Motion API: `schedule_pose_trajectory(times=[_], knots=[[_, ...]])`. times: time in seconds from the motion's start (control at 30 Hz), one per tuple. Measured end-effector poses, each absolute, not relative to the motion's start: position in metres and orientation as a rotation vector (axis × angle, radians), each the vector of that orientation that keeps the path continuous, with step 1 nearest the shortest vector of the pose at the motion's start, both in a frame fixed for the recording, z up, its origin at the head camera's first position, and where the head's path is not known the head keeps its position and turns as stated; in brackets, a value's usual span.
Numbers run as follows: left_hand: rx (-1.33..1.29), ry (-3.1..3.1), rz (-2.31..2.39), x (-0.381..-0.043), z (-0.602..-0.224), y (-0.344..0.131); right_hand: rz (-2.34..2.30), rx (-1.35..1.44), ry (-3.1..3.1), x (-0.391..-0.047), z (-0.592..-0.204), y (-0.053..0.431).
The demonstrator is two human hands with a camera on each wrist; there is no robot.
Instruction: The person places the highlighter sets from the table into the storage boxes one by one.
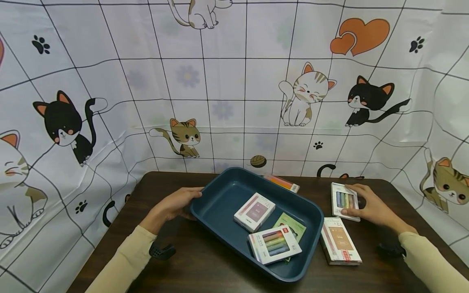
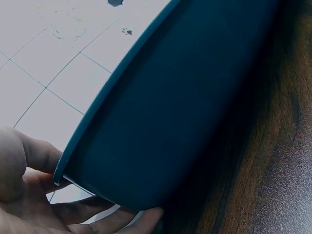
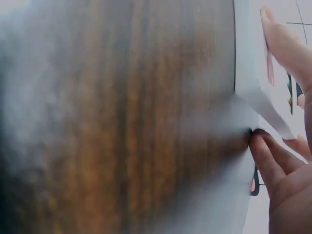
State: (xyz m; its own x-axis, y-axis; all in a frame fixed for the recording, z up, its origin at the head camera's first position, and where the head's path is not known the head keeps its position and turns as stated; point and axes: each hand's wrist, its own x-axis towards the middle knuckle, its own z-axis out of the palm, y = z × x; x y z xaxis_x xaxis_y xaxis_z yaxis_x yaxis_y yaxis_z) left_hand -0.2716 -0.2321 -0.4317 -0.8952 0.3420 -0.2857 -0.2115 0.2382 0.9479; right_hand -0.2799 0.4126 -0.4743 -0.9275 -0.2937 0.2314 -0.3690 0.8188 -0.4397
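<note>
At the left corner of a dark blue plastic tray (image 1: 220, 228), my left hand (image 1: 175, 206) grips the rim, thumb above and fingers beneath in the left wrist view. Inside the tray lie a white box with a mauve label (image 1: 254, 211), a green packet (image 1: 297, 226) and a white windowed box of coloured sticks (image 1: 269, 246), which partly covers the packet. On the right, my right hand (image 1: 371, 205) holds another white windowed box of coloured sticks (image 1: 344, 200) between thumb and fingers. Its edge shows white in the right wrist view.
A white box with an orange label (image 1: 340, 240) lies on the dark wooden table (image 1: 205, 260), right of the tray. Behind the tray's far edge an orange packet (image 1: 282, 183) is partly hidden. A cat-print curtain (image 1: 227, 81) hangs behind the table and at its sides.
</note>
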Motion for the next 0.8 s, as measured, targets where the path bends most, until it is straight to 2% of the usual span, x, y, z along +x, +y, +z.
schedule_pose_trajectory(times=[0.8], knots=[[0.109, 2.091, 1.708, -0.272, -0.434, -0.232, 1.147, 0.375, -2.797, -0.259, -0.474, 0.42]])
